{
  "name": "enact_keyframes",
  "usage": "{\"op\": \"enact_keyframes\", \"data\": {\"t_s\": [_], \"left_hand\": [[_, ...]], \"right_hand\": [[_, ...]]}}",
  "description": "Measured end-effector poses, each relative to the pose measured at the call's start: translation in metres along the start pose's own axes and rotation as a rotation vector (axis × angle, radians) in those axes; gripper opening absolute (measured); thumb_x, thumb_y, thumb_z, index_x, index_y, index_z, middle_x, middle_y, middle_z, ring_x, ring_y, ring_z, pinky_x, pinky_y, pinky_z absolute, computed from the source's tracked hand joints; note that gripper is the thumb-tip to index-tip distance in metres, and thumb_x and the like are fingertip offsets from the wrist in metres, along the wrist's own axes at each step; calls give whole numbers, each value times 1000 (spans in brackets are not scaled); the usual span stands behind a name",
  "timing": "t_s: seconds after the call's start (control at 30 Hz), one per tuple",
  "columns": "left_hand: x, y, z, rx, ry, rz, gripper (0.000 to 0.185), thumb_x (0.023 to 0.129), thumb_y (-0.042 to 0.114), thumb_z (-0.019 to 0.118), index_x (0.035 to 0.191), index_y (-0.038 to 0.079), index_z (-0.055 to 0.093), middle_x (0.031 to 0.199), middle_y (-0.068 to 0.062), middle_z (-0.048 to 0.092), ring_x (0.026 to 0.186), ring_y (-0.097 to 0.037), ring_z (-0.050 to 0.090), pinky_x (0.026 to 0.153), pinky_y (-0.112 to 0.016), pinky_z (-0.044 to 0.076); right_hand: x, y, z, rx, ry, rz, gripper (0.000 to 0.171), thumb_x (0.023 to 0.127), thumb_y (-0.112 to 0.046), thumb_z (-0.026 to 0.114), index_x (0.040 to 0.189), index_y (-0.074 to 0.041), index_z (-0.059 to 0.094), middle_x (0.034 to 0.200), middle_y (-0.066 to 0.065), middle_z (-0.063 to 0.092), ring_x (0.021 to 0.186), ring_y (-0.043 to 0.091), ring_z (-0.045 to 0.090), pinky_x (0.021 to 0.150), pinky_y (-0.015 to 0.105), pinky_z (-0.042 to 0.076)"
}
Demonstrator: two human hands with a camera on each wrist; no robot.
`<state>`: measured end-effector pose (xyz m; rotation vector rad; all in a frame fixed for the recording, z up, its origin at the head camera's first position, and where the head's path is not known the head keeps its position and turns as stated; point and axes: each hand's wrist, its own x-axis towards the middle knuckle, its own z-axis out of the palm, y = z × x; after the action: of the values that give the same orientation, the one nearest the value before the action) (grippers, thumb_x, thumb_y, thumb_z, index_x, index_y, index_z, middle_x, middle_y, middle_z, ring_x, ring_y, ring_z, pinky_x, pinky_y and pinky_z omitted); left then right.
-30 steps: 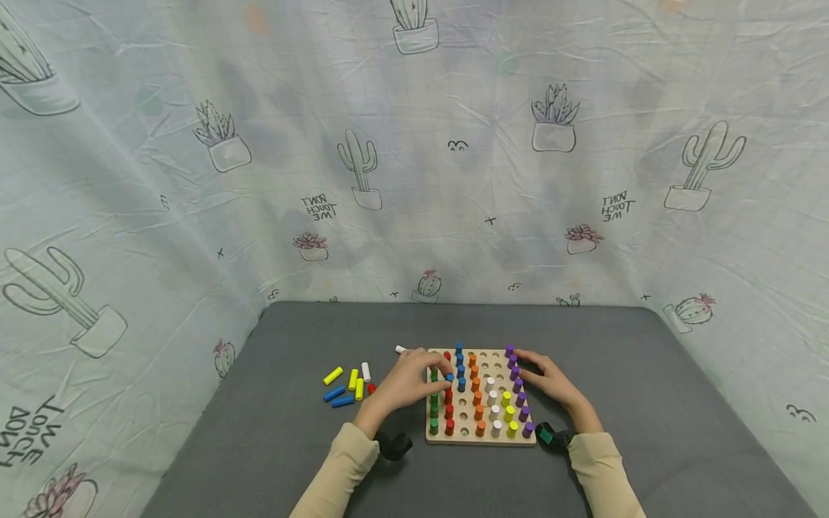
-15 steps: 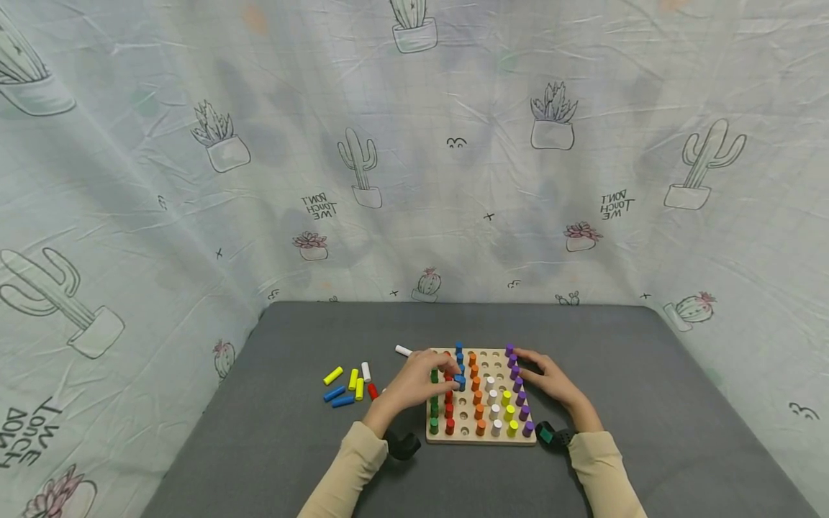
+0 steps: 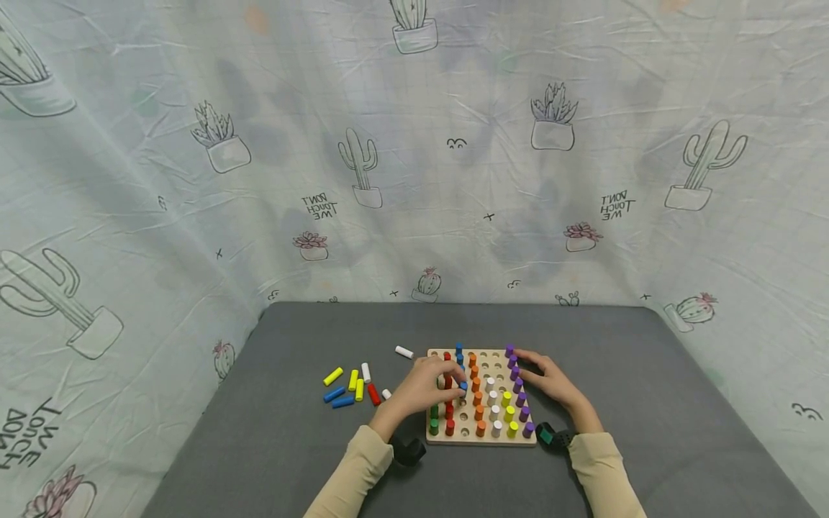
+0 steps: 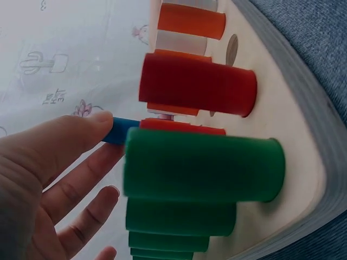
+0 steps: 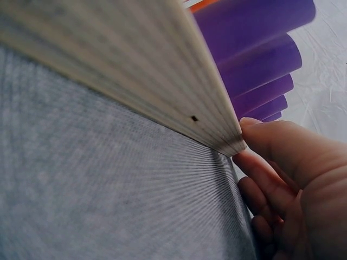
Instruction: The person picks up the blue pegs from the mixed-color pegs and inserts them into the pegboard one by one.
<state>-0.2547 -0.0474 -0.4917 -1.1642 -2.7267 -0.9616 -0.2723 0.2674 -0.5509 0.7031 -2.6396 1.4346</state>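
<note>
Loose pegs: 3 yellow pegs, 2 blue ones, a red one and 3 white ones are lying on the grey table, well to the left of the board; 1 of the white ones is lying nearer the board's far left corner.
Left hand: the left hand is reaching over the left half of the board, and its thumb and forefinger are pinching a blue peg.
Blue peg: it is sitting at the fingertips above the board's blue column, just behind the red and green pegs in the left wrist view; whether it is seated in a hole cannot be told.
Peg board: the wooden board is lying flat in the middle of the table, carrying columns of green, red, orange, white, yellow and purple pegs, all standing upright.
Right hand: the right hand is resting against the board's right edge beside the purple column; its fingers are touching the wooden rim and lying fairly straight, clasping nothing.
Backdrop: a cactus-print cloth is hanging behind and around the table.
</note>
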Motion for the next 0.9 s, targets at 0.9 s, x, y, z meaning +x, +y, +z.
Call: {"op": "enact_keyframes", "data": {"t_s": [0.9], "left_hand": [[-1,2,9,80,-26,-38,17,82,35,70,95,25,66,87,18,63,84,-12,48,95,-40,30]], "right_hand": [[1,-1,1,3,0,-14,42,92,-11,55,131,3,48,129,25,51,118,43,45,95,57,36]]}}
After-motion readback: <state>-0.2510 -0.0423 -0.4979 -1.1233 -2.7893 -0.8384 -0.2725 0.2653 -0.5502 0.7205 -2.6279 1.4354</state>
